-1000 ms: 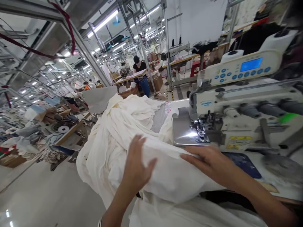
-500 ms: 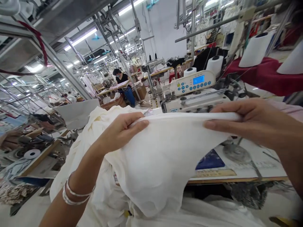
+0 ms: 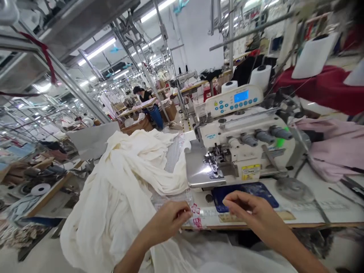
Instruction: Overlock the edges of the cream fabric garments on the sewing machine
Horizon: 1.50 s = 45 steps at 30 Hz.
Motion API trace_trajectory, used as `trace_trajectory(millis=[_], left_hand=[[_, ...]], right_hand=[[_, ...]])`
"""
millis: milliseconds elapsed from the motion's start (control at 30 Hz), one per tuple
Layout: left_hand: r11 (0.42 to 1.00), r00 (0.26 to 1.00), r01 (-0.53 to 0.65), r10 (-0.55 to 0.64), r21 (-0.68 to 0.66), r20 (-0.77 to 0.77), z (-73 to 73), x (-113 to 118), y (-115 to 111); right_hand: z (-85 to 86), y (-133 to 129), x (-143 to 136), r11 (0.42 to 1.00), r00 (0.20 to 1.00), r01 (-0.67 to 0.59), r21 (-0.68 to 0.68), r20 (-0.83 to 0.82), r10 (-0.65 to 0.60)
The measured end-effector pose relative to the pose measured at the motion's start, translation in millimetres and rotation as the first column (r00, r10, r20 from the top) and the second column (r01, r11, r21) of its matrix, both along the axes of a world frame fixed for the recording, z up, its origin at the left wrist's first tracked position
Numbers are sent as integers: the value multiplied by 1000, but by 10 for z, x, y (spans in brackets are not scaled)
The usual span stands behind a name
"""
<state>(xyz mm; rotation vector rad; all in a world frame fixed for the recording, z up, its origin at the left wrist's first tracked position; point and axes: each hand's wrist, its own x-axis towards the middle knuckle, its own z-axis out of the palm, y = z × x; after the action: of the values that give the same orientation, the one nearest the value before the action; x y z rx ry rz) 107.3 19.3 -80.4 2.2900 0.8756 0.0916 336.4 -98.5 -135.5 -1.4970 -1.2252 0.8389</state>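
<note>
My left hand is at the table's front edge, right of the heaped white fabric; its thumb and fingers are close together, and whether anything is between them is too small to tell. In front of the blue pad, my right hand has its thumb and fingers apart and holds nothing. The sewing machine with its lit blue display stands behind both hands. More white fabric lies low, below the table edge.
Pink fabric and dark scissors lie at the right. White thread cones stand over red fabric. Farther back, a person is at another table.
The white cloth stretched between both hands has dropped from them, uncovering the machine and blue pad. Both hands have moved down and closer together, and the right hand has opened.
</note>
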Motion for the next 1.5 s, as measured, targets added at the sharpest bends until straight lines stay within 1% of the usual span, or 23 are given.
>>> trace_trajectory(millis=[100, 200, 267, 367, 433, 467, 500, 533, 567, 600, 633, 667, 700, 767, 833, 933, 1000, 1067, 1167, 1267, 1333, 1400, 1500], left_hand=[[998, 999, -43, 42, -55, -29, -154, -228, -33], [988, 990, -136, 132, -79, -55, -169, -520, -108], [979, 982, -175, 167, -99, -84, -158, -710, -208], [977, 980, -166, 148, -134, -134, -202, -980, -484], [979, 980, -139, 115, -150, -162, -333, -1149, -740], [989, 979, -114, 96, -95, -179, -438, -1226, -874], [997, 977, -75, 76, 13, -202, -565, -1296, -1002], [986, 972, -16, 55, 167, -227, -706, -1355, -1117], [939, 967, 53, 37, 341, -253, -852, -1401, -1212], [864, 963, 115, 24, 489, -269, -989, -1434, -1281], [788, 962, 159, 14, 595, -274, -1106, -1454, -1325], [741, 964, 179, 0, 647, -266, -1196, -1461, -1347], [726, 968, 187, -19, 662, -252, -1254, -1458, -1352], [759, 971, 208, -85, 617, -223, -1287, -1439, -1341], [800, 967, 248, -171, 546, -189, -1262, -1418, -1348], [802, 961, 273, -256, 530, -108, -1262, -1380, -1425], [800, 962, 245, -270, 548, -36, -1306, -1327, -1486], [858, 967, 166, -238, 486, 90, -1336, -1237, -1506], [964, 965, -19, -52, 265, 258, -1253, -1030, -1405], [971, 947, -201, 160, 128, 279, -981, -737, -1149], [958, 930, -271, 236, 91, 280, -736, -490, -931], [966, 929, -256, 236, 35, 285, -485, -209, -718], [996, 955, -85, 90, -32, 281, -171, 218, -467]], right_hand=[[-265, -155, -146, 980, 991, -134, -149, -14, 133], [-364, -309, -460, 915, 937, -338, -218, 11, 349], [-378, -373, -741, 844, 859, -488, -222, 48, 509], [-444, -434, -1134, 721, 714, -658, -217, 122, 689], [-553, -476, -1313, 646, 611, -737, -199, 215, 762], [-616, -499, -1371, 615, 567, -764, -192, 254, 783], [-675, -522, -1409, 595, 538, -781, -187, 280, 795], [-721, -541, -1426, 590, 529, -785, -189, 290, 798], [-749, -554, -1425, 596, 537, -778, -198, 283, 795], [-756, -559, -1406, 611, 557, -764, -208, 266, 787], [-744, -557, -1375, 627, 580, -749, -212, 247, 776], [-720, -551, -1334, 646, 607, -732, -216, 225, 762], [-691, -546, -1291, 665, 633, -713, -221, 205, 747], [-648, -549, -1223, 683, 663, -692, -234, 169, 729], [-653, -581, -1207, 688, 672, -682, -247, 158, 723], [-718, -646, -1261, 701, 688, -669, -247, 152, 710], [-744, -664, -1280, 720, 715, -658, -223, 117, 689], [-731, -645, -1236, 750, 758, -629, -203, 54, 650], [-646, -566, -1051, 797, 823, -561, -222, -46, 567], [-513, -476, -818, 831, 840, -531, -168, -238, 488], [-418, -425, -699, 864, 830, -495, -94, -344, 439], [-332, -373, -628, 921, 885, -382, -78, -319, 340], [-233, -273, -569, 987, 974, -133, -85, -196, 114]])
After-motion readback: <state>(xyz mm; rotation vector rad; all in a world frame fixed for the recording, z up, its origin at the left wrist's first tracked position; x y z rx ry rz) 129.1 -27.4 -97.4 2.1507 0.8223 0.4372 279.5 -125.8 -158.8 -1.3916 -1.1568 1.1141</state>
